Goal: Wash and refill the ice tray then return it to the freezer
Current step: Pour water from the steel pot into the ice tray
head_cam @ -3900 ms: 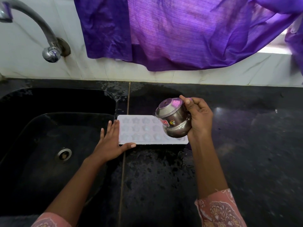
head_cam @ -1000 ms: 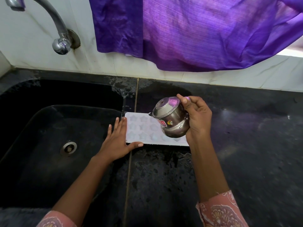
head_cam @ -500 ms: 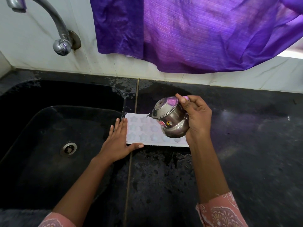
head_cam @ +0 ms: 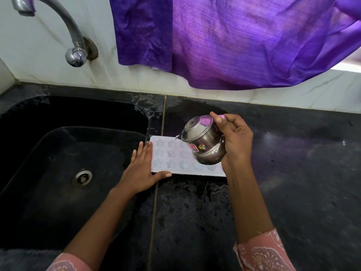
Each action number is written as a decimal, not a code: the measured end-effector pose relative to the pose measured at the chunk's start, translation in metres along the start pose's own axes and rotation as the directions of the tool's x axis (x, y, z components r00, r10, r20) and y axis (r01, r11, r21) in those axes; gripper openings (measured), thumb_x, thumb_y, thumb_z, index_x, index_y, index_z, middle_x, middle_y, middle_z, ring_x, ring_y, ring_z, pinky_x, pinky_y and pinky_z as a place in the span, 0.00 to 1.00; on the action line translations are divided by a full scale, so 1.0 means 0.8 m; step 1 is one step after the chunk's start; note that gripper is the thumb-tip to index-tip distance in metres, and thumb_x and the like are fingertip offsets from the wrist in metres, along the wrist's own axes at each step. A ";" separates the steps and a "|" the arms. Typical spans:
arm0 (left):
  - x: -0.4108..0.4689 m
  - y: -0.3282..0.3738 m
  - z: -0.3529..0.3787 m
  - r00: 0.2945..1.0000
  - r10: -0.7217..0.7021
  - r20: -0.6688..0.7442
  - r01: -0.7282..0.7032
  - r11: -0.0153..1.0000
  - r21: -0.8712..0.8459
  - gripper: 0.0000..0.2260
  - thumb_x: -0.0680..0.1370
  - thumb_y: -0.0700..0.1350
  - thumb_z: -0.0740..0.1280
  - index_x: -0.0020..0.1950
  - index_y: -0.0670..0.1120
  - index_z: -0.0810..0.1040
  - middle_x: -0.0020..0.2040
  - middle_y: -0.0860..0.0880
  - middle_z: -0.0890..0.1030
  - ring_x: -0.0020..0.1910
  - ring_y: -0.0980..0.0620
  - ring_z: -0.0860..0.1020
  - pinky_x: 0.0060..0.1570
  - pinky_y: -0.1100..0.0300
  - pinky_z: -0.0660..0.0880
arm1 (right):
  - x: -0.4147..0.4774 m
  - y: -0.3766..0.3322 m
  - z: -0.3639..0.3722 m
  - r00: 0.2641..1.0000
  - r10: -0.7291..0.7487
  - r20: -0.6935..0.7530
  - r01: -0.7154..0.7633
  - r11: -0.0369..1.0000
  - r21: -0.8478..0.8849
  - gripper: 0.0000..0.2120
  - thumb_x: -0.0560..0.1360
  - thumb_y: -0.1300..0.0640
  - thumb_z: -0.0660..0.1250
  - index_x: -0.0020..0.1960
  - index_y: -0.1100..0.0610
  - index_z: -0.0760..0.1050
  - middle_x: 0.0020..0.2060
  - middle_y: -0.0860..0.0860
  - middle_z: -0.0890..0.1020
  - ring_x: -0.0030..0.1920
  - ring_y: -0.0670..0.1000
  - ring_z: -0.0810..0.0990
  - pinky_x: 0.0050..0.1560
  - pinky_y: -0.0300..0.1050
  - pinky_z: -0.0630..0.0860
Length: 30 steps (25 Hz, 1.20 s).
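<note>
Black counter (head_cam: 297, 173): right hand (head_cam: 237, 142) grips steel pot (head_cam: 205, 147) tipped over ice tray (head_cam: 172, 158), flat left hand (head_cam: 139, 171) touching it.

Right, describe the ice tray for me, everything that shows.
The ice tray is a white, flat rectangle, plastic or silicone by its look, with three rows of star-shaped cells. It lies level on the wet black counter, its left end beside the sink. The left hand steadies that end with straight fingers, thumb along the near edge. The right hand tilts a steel pot over its right half, hiding those cells. How full the cells are cannot be told.
</note>
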State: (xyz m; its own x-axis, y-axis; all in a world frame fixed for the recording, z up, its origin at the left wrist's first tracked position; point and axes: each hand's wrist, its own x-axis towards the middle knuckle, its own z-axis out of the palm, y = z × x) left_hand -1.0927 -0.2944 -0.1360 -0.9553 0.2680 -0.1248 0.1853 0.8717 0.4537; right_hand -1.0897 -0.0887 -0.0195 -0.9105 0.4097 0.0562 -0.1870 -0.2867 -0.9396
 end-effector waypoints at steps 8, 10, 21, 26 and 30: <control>0.000 -0.001 0.001 1.000 -0.004 0.000 0.004 1.000 -0.011 0.62 0.53 0.83 0.38 0.76 0.44 0.36 0.77 0.48 0.38 0.70 0.58 0.31 0.68 0.59 0.31 | 0.003 0.010 0.000 0.998 0.055 -0.029 -0.053 0.996 0.078 0.07 0.68 0.67 0.71 0.38 0.57 0.77 0.39 0.55 0.82 0.41 0.49 0.81 0.43 0.39 0.77; 0.000 0.000 0.000 1.000 -0.003 0.001 0.003 1.000 -0.016 0.62 0.53 0.83 0.38 0.76 0.44 0.36 0.77 0.48 0.38 0.70 0.58 0.31 0.68 0.59 0.32 | 0.002 0.013 0.002 0.997 0.073 -0.022 -0.071 0.993 0.095 0.06 0.67 0.66 0.71 0.38 0.58 0.76 0.42 0.57 0.81 0.42 0.50 0.81 0.45 0.40 0.78; 0.000 -0.001 0.001 1.000 -0.003 -0.001 0.003 1.000 -0.021 0.63 0.52 0.83 0.37 0.76 0.43 0.37 0.77 0.47 0.38 0.70 0.57 0.31 0.68 0.59 0.32 | -0.004 0.020 0.020 0.996 0.088 0.031 -0.089 0.996 0.018 0.06 0.68 0.66 0.71 0.38 0.58 0.76 0.41 0.56 0.82 0.43 0.50 0.81 0.47 0.41 0.79; 0.000 0.000 0.001 1.000 0.002 -0.004 -0.002 1.000 -0.017 0.63 0.52 0.83 0.36 0.76 0.42 0.37 0.77 0.47 0.39 0.70 0.57 0.31 0.68 0.59 0.32 | -0.003 0.019 0.028 0.997 0.063 0.052 -0.062 0.998 -0.017 0.07 0.68 0.67 0.71 0.36 0.57 0.76 0.38 0.54 0.81 0.41 0.49 0.81 0.45 0.39 0.78; 0.000 0.000 0.001 1.000 0.002 -0.007 -0.002 1.000 -0.012 0.63 0.52 0.83 0.36 0.76 0.42 0.37 0.77 0.47 0.39 0.71 0.57 0.31 0.68 0.59 0.32 | -0.003 0.020 0.031 0.997 0.062 0.053 -0.062 0.998 -0.011 0.08 0.68 0.68 0.71 0.36 0.57 0.76 0.35 0.50 0.82 0.39 0.47 0.81 0.45 0.39 0.78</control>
State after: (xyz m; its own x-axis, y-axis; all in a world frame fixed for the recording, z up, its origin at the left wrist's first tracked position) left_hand -1.0922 -0.2942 -0.1371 -0.9564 0.2673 -0.1176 0.1850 0.8662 0.4642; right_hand -1.0992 -0.1157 -0.0266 -0.9386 0.3446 0.0153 -0.1261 -0.3016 -0.9450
